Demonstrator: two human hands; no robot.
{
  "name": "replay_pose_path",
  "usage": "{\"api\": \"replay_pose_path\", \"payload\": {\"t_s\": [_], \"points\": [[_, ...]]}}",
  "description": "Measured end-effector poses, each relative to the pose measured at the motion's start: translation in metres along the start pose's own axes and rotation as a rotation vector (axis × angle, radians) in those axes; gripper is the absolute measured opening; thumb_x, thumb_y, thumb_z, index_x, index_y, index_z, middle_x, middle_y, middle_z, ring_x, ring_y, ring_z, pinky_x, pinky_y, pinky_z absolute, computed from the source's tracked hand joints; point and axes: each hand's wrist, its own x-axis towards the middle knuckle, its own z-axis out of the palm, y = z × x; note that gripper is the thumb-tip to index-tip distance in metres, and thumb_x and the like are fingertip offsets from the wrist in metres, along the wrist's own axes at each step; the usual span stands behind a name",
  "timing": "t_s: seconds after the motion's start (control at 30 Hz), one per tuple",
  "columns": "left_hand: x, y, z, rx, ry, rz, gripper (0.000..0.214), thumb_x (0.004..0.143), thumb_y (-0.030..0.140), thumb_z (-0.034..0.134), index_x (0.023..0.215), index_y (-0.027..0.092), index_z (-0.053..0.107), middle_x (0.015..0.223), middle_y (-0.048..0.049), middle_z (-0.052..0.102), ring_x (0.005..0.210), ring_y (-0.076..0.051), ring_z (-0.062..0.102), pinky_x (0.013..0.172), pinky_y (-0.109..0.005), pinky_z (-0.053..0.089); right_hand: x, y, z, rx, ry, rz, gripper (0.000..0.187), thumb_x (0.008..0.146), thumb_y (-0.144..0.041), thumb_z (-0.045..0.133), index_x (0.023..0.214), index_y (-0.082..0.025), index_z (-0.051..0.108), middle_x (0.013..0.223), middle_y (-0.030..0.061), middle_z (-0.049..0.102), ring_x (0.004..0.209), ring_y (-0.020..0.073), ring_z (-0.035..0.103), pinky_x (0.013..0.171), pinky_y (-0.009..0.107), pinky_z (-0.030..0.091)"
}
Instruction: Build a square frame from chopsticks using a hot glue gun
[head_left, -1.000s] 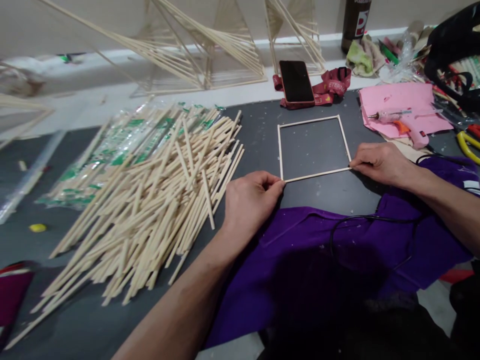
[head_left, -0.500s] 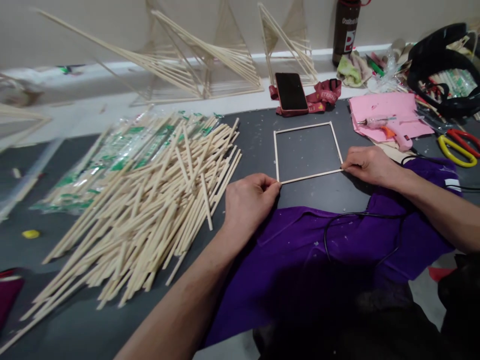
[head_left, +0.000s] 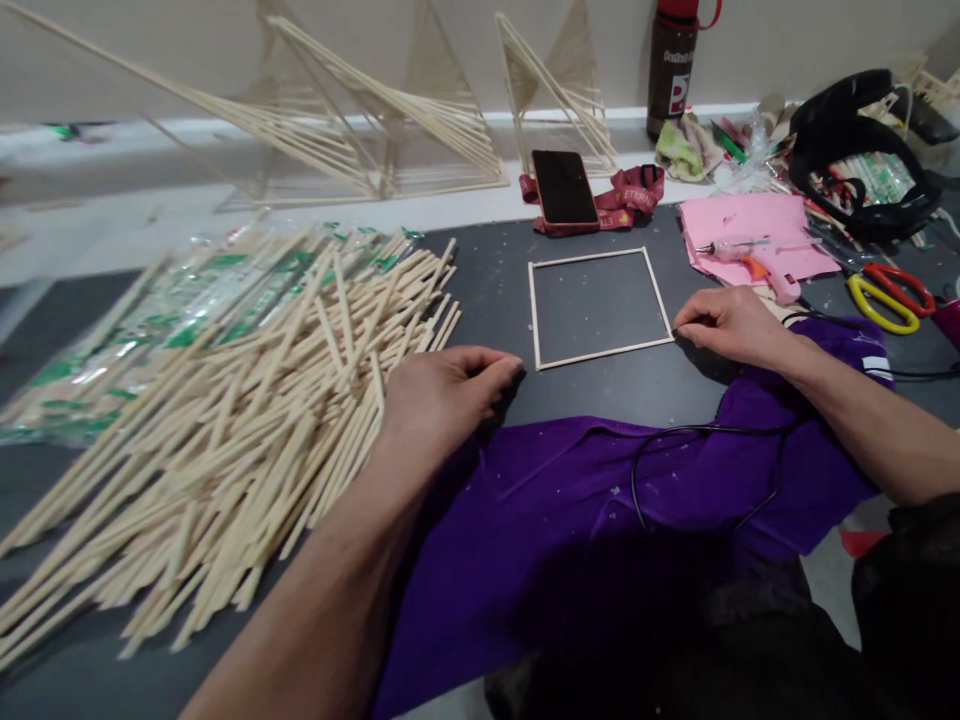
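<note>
from the head view we see a thin stick square (head_left: pixel 596 308) lying flat on the dark tabletop (head_left: pixel 510 270). our right hand (head_left: pixel 731 322) is at the square's near right corner, and its fingers are pinched together on the tip of the stick there. our left hand (head_left: pixel 442 393) is just to the left of the square's near left corner. it is close but not touching. its fingers are curled and loose, with nothing in them, and it rests by the edge of the big stick pile (head_left: pixel 247 400).

the near stick of the square runs left to right between our two hands, a bit tilted up on the right. so the square lies just ahead of both hands, and only the right hand is on it.

a purple cloth (head_left: pixel 600 500) lies under our arms with a black wire (head_left: pixel 697 432) on it. behind the square are a phone (head_left: pixel 564 186), a glue gun (head_left: pixel 757 262) on pink paper (head_left: pixel 750 222), scissors (head_left: pixel 889 298), a bottle (head_left: pixel 675 60) and tall stick shapes (head_left: pixel 420 130) by the wall.
</note>
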Motion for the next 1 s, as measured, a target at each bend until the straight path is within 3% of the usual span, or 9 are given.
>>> {"api": "replay_pose_path", "payload": {"t_s": [0.2,0.43,0.53,0.6,0.67,0.73,0.83,1.0], "points": [[-0.005,0.001,-0.002,0.119,0.039,0.056,0.035,0.079,0.049,0.059,0.09,0.023,0.08,0.068,-0.0038,0.071,0.066,-0.022,0.065,0.063,-0.034,0.048,-0.001,-0.002,-0.003,-0.028,-0.036,0.03,0.014,0.083,-0.023,0.053,0.077,-0.018,0.066,0.07,0.0019,0.066,0.065,0.013,0.057,0.064,0.027,0.041],[-0.007,0.004,0.002,0.219,0.082,0.246,0.033,0.083,0.043,0.055,0.093,0.024,0.081,0.102,-0.0058,0.08,0.098,-0.028,0.072,0.092,-0.042,0.053,-0.003,-0.01,-0.006,-0.021,0.074,0.09,0.021,0.09,-0.027,0.042,0.072,-0.021,0.05,0.063,0.001,0.057,0.061,0.0133,0.051,0.063,0.028,0.037],[-0.007,0.0,0.006,0.206,0.103,0.339,0.032,0.084,0.043,0.057,0.101,0.027,0.079,0.105,-0.0048,0.08,0.1,-0.027,0.072,0.092,-0.041,0.055,-0.003,-0.01,-0.005,-0.032,0.136,0.09,0.03,0.095,-0.032,0.039,0.068,-0.021,0.049,0.063,0.0013,0.057,0.062,0.0133,0.051,0.064,0.029,0.037],[-0.008,-0.002,0.008,0.207,0.114,0.365,0.034,0.084,0.043,0.058,0.108,0.028,0.077,0.105,-0.0046,0.079,0.098,-0.026,0.073,0.09,-0.039,0.056,-0.003,-0.008,-0.003,-0.093,0.157,0.101,0.025,0.092,-0.029,0.043,0.074,-0.02,0.056,0.069,0.0021,0.062,0.065,0.0144,0.054,0.066,0.029,0.038],[-0.006,-0.001,0.009,0.224,0.111,0.344,0.037,0.085,0.043,0.059,0.114,0.028,0.076,0.106,-0.0045,0.079,0.098,-0.026,0.073,0.09,-0.038,0.056,-0.001,-0.006,0.001,-0.172,0.145,0.114,0.017,0.087,-0.023,0.048,0.087,-0.018,0.065,0.08,0.0042,0.069,0.072,0.0162,0.058,0.069,0.03,0.04],[0.0,0.004,0.007,0.262,0.097,0.284,0.038,0.086,0.043,0.057,0.116,0.028,0.076,0.106,-0.0047,0.08,0.099,-0.027,0.073,0.091,-0.039,0.056,0.003,-0.005,0.003,-0.23,0.105,0.145,0.024,0.085,-0.02,0.05,0.098,-0.017,0.07,0.091,0.0071,0.073,0.078,0.0183,0.062,0.072,0.031,0.042],[0.018,0.02,0.002,0.374,0.09,0.207,0.039,0.088,0.044,0.055,0.113,0.024,0.077,0.108,-0.0074,0.08,0.103,-0.03,0.073,0.092,-0.043,0.054,0.015,-0.01,0.003,-0.299,0.048,0.225,0.026,0.089,-0.023,0.051,0.101,-0.016,0.073,0.095,0.0105,0.076,0.085,0.0215,0.066,0.075,0.033,0.045],[0.05,0.046,0.004,0.511,0.059,0.208,0.04,0.085,0.047,0.056,0.105,0.022,0.08,0.104,-0.0122,0.08,0.107,-0.035,0.072,0.09,-0.043,0.054,0.04,-0.023,0.005,-0.397,-0.001,0.335,0.032,0.09,-0.031,0.059,0.113,-0.013,0.072,0.1,0.0145,0.077,0.095,0.0277,0.069,0.079,0.037,0.048]]}}
